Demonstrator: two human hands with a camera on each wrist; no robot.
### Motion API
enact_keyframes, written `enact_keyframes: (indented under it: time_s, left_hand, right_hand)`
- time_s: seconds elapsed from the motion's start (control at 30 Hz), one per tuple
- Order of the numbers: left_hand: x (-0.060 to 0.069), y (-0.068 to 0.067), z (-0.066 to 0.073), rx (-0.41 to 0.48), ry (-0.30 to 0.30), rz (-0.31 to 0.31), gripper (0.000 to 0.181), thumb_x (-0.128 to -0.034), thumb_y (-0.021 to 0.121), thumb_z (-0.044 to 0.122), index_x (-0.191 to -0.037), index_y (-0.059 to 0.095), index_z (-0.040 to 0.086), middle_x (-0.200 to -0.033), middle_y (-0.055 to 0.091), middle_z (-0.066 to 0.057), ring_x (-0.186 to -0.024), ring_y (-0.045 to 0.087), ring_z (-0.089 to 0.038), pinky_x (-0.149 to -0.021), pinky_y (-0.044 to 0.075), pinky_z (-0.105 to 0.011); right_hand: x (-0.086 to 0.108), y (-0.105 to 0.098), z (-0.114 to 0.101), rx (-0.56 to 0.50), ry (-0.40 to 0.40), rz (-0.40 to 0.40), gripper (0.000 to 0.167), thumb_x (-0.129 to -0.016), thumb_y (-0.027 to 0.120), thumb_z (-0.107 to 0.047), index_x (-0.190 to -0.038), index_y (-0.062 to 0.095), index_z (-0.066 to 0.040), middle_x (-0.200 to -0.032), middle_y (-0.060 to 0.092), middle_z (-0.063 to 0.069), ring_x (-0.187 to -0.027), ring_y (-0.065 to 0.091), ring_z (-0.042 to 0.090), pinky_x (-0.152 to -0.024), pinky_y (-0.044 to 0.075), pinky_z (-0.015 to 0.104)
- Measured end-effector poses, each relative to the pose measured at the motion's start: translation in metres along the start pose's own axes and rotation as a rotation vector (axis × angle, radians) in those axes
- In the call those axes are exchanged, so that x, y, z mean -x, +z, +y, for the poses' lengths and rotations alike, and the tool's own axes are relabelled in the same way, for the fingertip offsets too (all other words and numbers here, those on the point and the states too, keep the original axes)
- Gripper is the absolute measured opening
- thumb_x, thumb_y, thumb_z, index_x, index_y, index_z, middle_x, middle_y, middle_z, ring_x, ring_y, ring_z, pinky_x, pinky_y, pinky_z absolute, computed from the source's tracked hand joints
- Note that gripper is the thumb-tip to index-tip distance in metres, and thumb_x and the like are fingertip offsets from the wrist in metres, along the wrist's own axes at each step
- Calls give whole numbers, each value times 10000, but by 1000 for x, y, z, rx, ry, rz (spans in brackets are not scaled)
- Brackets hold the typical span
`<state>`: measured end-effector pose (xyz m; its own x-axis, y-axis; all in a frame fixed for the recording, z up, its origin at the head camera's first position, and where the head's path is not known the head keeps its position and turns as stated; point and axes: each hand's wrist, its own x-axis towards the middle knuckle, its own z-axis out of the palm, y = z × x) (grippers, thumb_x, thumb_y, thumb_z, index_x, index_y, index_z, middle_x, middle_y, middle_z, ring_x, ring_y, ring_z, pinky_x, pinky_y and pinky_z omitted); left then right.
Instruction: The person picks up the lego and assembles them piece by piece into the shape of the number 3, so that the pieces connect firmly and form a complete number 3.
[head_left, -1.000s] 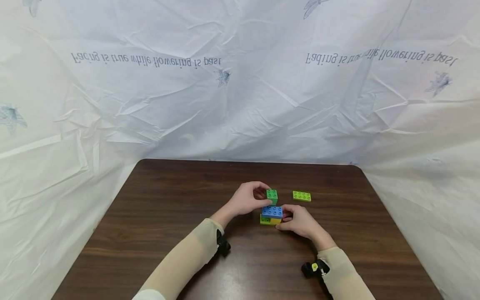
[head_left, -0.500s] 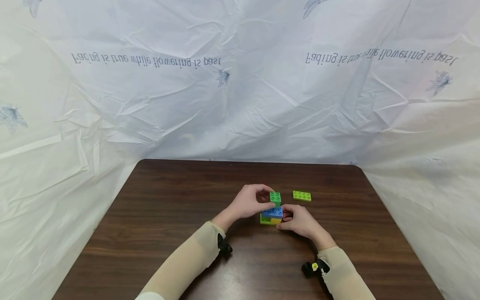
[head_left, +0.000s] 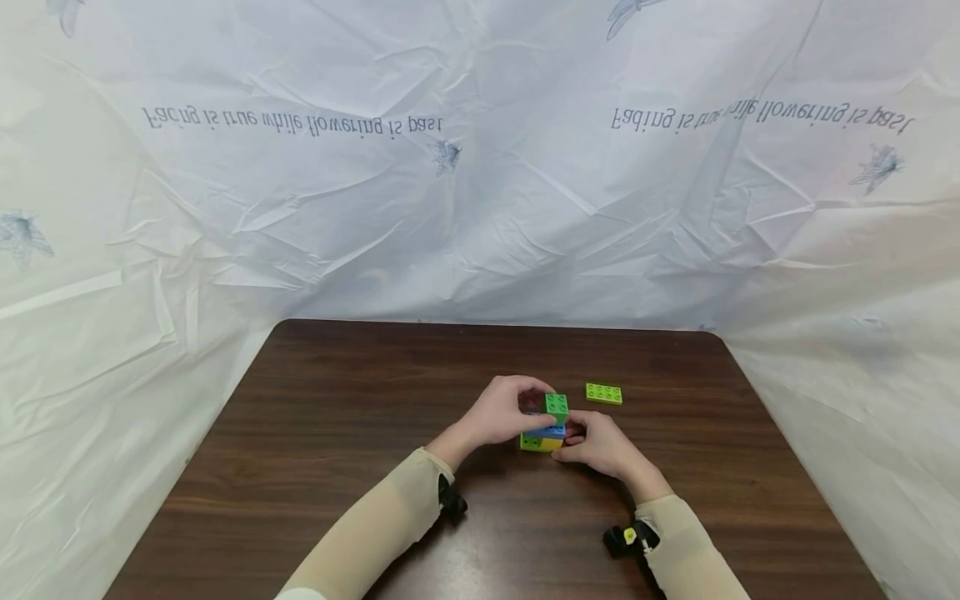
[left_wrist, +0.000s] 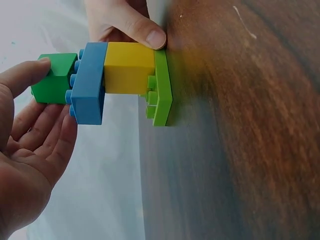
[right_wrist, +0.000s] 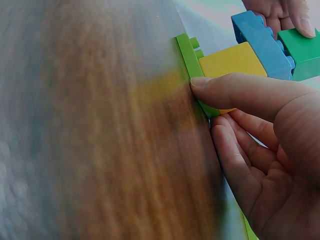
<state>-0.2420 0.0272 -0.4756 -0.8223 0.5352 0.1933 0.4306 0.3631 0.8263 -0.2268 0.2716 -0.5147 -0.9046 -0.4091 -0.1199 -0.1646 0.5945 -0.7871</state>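
On the table (head_left: pixel 360 500) stands a stack of toy building bricks: a thin lime brick (left_wrist: pixel 161 90) at the bottom, a yellow brick (left_wrist: pixel 130 67) on it, then a blue brick (left_wrist: pixel 90 82). My left hand (head_left: pixel 504 410) holds a small green brick (head_left: pixel 557 404) between thumb and fingers at the right end of the blue brick's top. Blue studs show beside the green brick; whether it is pressed fully down I cannot tell. From the right, my right hand (head_left: pixel 603 446) pinches the lime base, its thumb (right_wrist: pixel 215 89) also touching the yellow brick.
A loose flat lime brick (head_left: pixel 603 393) lies behind the right hand, studs up. Pale printed sheeting (head_left: pixel 480 208) hangs around the table's back and sides. Each wrist wears a black camera mount.
My left hand has brought the green brick rightward and down, from above the blue brick to its right end. The right hand has stayed in place on the stack's base.
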Motion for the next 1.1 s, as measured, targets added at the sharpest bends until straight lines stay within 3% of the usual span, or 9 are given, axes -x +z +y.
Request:
enact_keyframes:
  time_s: [0.3, 0.6, 0.9, 1.1]
  left_hand:
    - [1, 2, 0, -13, 20, -11, 375, -960, 849, 259, -1297, 747, 131, -1134, 729, 67, -996, 685, -68, -851, 568, -241]
    - [1, 2, 1, -6, 45, -13, 370, -958, 850, 251, -1291, 748, 127, -1111, 732, 61, -995, 697, -114, -848, 570, -252]
    - [0, 3, 2, -1, 33, -25, 367, -957, 851, 236, -1290, 746, 123, -1100, 731, 54, -1003, 708, -172, -868, 591, -323]
    - [0, 4, 1, 0, 42, -33, 369, -963, 843, 241, -1295, 742, 116, -1102, 728, 55, -1023, 717, -208, -865, 584, -289]
  right_hand:
    - [-1, 0, 1, -12, 12, 3, 470, -878, 916, -217, -1296, 734, -103, -1111, 732, 9, -1031, 690, 185, -885, 599, 406]
    - [-1, 2, 1, -5, 14, 18, 461, -870, 923, -203, -1279, 741, -95, -1090, 728, 5, -998, 691, 179, -862, 596, 376]
    - [-1, 0, 2, -14, 0, 17, 482, -866, 925, -190, -1295, 736, -79, -1085, 737, 4, -993, 695, 173, -863, 605, 390]
    - [-1, 0, 1, -11, 8, 14, 453, -871, 922, -202, -1273, 745, -93, -1089, 743, -6, -993, 693, 168, -864, 600, 395]
